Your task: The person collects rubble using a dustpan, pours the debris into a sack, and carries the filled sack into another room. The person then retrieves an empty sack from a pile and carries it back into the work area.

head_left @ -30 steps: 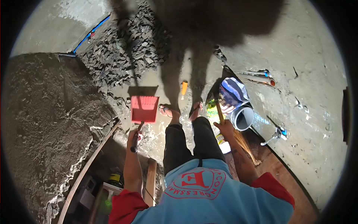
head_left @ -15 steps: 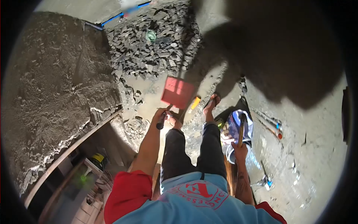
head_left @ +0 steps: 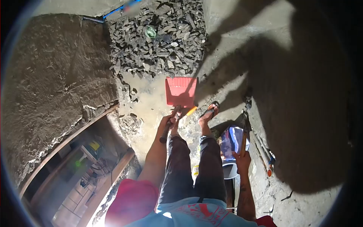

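There it was: the left hand [head_left: 172,122] wrapped round the dark handle of a red plastic dustpan [head_left: 182,92], just near of the grey broken-stone heap [head_left: 159,49]. At right, the right hand [head_left: 243,161] gripped a wooden-handled, dark-headed tool [head_left: 244,143]. Positioning the dustpan seemed the step; next called for steadying it.

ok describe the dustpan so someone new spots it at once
Start from the broad bed of broken grey stones at the top of the picture. Just below it in view is the dustpan, its dark handle in the left hand. Its wide, boxy red shape sets it apart from the small orange object beside it.
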Available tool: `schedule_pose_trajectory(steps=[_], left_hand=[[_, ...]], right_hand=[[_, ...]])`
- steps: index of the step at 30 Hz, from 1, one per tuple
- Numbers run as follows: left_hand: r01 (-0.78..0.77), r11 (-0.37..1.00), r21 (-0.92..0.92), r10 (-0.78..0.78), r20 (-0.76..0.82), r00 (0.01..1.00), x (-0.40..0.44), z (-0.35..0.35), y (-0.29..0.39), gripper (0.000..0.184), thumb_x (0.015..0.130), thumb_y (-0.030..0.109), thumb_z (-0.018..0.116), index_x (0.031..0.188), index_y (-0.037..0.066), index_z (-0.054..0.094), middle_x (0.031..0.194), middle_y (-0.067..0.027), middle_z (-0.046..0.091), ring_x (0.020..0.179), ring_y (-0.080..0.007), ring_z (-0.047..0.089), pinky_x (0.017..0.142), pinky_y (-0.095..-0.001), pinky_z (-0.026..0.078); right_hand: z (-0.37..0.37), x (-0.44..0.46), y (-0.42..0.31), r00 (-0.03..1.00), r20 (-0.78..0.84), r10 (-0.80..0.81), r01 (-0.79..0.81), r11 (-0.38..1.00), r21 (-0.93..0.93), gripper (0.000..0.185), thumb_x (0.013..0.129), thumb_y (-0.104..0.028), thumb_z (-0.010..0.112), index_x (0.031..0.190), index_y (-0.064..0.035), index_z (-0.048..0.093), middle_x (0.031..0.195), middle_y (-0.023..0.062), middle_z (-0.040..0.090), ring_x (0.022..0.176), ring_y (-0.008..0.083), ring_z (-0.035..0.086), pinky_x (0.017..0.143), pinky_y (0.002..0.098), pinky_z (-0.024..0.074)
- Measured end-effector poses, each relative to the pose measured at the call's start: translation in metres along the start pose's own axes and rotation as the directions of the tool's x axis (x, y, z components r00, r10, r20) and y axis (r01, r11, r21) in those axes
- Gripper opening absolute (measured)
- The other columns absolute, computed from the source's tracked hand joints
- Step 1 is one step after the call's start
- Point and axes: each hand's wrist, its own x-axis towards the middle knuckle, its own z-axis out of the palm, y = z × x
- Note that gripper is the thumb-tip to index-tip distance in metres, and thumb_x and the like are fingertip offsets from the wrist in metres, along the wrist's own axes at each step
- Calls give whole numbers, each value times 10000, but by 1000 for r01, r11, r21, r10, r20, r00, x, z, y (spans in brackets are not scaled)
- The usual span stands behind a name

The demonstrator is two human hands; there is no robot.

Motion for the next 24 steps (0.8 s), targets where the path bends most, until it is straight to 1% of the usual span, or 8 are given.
schedule_pose_trajectory(steps=[5, 7, 10, 11, 15, 18, 21, 24], left_hand=[[54, 983, 175, -81, 152, 985, -11, 59, 10, 207, 927, 188, 386, 826, 11, 428, 564, -34, 438, 473, -119, 455, 428, -224, 411], [-591, 227, 774, 299, 522, 799, 11, 70, 27, 232, 911, 236, 374, 769, 62, 431, 544, -41, 432, 471, -126, 465, 442, -217, 405], [-575, 334, 747, 183, 547, 817, 63, 105, 93, 177, 848, 153, 416, 694, 66, 418, 579, -68, 463, 472, -149, 466, 465, -244, 426], [-630, 127, 766, 164, 611, 775, 72, 133, 111, 158, 821, 113, 435, 677, 54, 408, 601, -76, 472, 478, -159, 471, 471, -259, 439], [-444, 701, 558, 360, 260, 896, 187, 172, 178, 127, 767, 76, 489, 664, 36, 426, 647, -96, 513, 521, -177, 517, 491, -295, 471], [-724, 668, 170, 542, 556, 631, 25, 278, 13, 250, 838, 266, 570, 889, 21, 570, 676, -54, 540, 556, -151, 531, 485, -271, 439], [-290, 760, 582, 263, 132, 956, 94, 182, 90, 312, 883, 222, 457, 591, 113, 439, 500, -19, 458, 374, -138, 439, 361, -265, 396], [-35, 556, 830, 274, -143, 951, 84, 144, 129, 357, 904, 252, 448, 568, 139, 407, 466, 10, 421, 375, -123, 418, 363, -257, 393]], right_hand=[[0, 4, 13, 995, 42, 85, -84, 996, -19, 397, 638, -286, 821, 758, -21, 551, 683, 100, 585, 610, 219, 564, 581, 354, 455], [-2, 1, 18, 997, 37, 74, -74, 997, 13, 401, 637, -289, 822, 763, -20, 553, 687, 98, 589, 612, 215, 565, 580, 354, 457], [1, 2, 30, 996, 44, 80, -82, 996, 40, 403, 631, -283, 828, 752, -24, 544, 685, 90, 585, 607, 206, 560, 571, 345, 457], [0, 7, 30, 996, 49, 77, -78, 997, 25, 404, 629, -281, 830, 746, -24, 541, 684, 89, 584, 598, 204, 557, 561, 340, 455], [2, 31, 28, 1000, 2, 5, -5, 1000, 17, 401, 634, -283, 829, 726, -22, 539, 652, 78, 573, 559, 175, 545, 519, 325, 447], [-3, 49, 10, 999, -6, -51, 51, 999, 3, 392, 643, -283, 823, 732, -20, 547, 640, 78, 569, 566, 168, 548, 525, 328, 452], [-7, 63, -24, 996, -6, -90, 90, 996, 8, 379, 662, -283, 805, 744, -11, 555, 646, 100, 578, 566, 206, 565, 536, 347, 458], [7, 97, -57, 985, -10, -172, 170, 980, -104, 372, 680, -284, 784, 762, 2, 560, 657, 130, 583, 579, 253, 581, 544, 375, 456]])
